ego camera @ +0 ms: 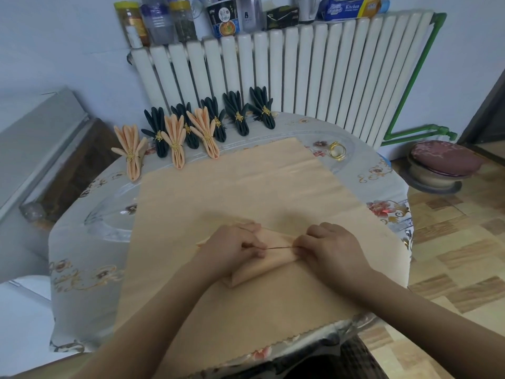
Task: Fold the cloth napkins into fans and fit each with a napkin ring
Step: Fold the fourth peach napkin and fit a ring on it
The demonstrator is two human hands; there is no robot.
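Head view looks down on a round bench [90,242] covered with a pale floral cloth, where a large peach napkin [246,187] lies spread flat across the middle of the frame, its scalloped near edge hanging toward the bottom. At lower centre, part of the napkin is gathered into a short stack of pleats [262,261] lying on top of the flat cloth. The left hand [235,244] rests on the left end of the pleats with fingers curled down, pinching the fold, and the right hand [328,244] pinches the right end in the same way; a narrow dark crease runs between the two sets of fingertips. Toward the upper left of the frame, finished fans stand in a row along the far edge of the bench: three peach fans [175,140] in front and five dark fans [237,116] just behind and to their right, each cinched with a gold ring. A loose gold napkin ring [337,151] lies on the bench at upper right of the napkin, apart from it. Behind the bench stands a white radiator [300,72] with jars and packets lined along its top.
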